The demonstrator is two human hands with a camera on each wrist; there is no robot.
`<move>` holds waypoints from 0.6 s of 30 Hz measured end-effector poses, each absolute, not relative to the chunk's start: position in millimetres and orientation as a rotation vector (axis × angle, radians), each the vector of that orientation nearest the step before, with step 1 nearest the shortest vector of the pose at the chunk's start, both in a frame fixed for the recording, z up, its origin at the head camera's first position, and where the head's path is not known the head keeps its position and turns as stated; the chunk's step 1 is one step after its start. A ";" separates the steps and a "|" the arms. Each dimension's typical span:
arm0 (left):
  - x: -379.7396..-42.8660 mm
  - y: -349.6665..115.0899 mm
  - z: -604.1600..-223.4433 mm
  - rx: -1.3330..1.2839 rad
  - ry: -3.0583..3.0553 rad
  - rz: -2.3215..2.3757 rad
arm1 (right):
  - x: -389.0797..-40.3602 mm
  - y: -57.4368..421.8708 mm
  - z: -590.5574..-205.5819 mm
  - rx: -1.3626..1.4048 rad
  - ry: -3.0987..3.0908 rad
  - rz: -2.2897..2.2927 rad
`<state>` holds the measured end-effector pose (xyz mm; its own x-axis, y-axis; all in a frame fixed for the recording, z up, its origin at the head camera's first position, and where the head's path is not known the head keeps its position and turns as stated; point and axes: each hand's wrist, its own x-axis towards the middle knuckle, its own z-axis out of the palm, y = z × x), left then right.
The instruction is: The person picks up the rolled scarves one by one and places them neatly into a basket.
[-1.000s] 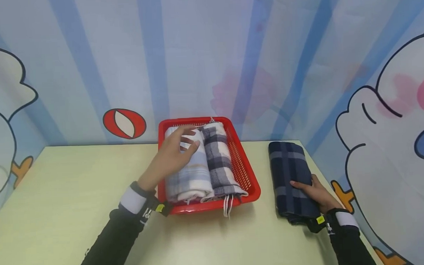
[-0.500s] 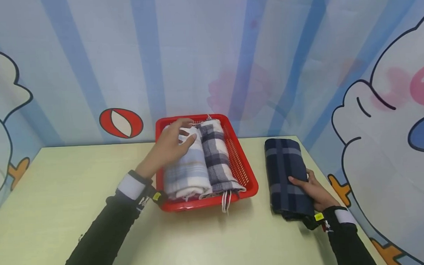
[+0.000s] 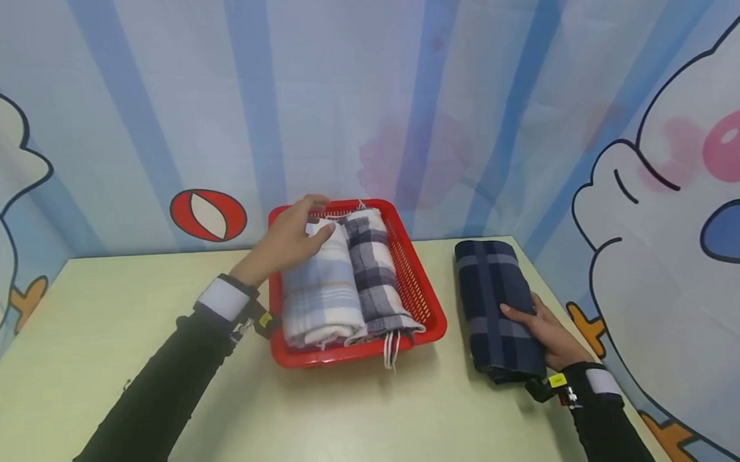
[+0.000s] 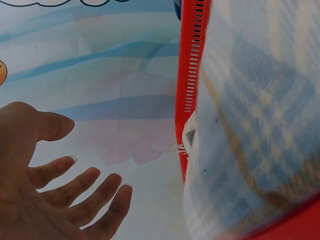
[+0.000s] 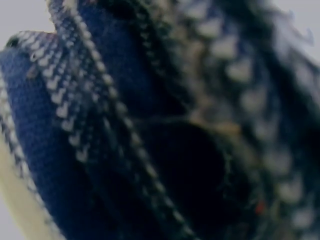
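Note:
A red plastic basket (image 3: 430, 304) holds two rolled plaid scarves side by side. The left roll is a white and light blue scarf (image 3: 323, 297); the right one is a grey and white scarf (image 3: 374, 268) with fringe hanging over the front rim. Over the basket's back left corner hovers my left hand (image 3: 291, 239), fingers spread and loosely bent, holding nothing; the left wrist view shows its fingers (image 4: 116, 207) apart from the cloth. My right hand (image 3: 552, 335) grips a rolled navy plaid scarf (image 3: 491, 295), thumb on top. The right wrist view is filled by its dark folds (image 5: 45, 130).
The pale yellow table (image 3: 328, 423) ends at the back against a printed blue curtain (image 3: 341, 109). Its right edge runs close beside the right hand, along a curtain panel with a cartoon figure (image 3: 654, 302).
My left hand has shifted slightly back and left over the basket. My right hand keeps its grip on the navy scarf, which stays right of the basket. The head view has shifted slightly.

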<state>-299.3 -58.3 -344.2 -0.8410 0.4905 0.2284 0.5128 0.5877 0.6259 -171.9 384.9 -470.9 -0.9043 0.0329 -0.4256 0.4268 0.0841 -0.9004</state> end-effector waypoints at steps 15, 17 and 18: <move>-324.9 -50.2 -347.1 -0.902 -2.861 -0.984 | -173.2 380.2 -451.5 0.364 2.071 -1.937; -328.5 -47.9 -349.9 -0.908 -2.868 -0.989 | -172.6 379.0 -450.0 0.353 2.063 -1.945; -330.1 -46.6 -351.3 -0.916 -2.868 -0.995 | -172.2 378.1 -449.5 0.358 2.056 -1.951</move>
<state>-330.1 -46.6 -351.3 -0.8328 0.5316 0.1545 0.5131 0.6365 0.5759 -172.2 378.1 -449.5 -0.9290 -0.0147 -0.3698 0.3685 0.0551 -0.9280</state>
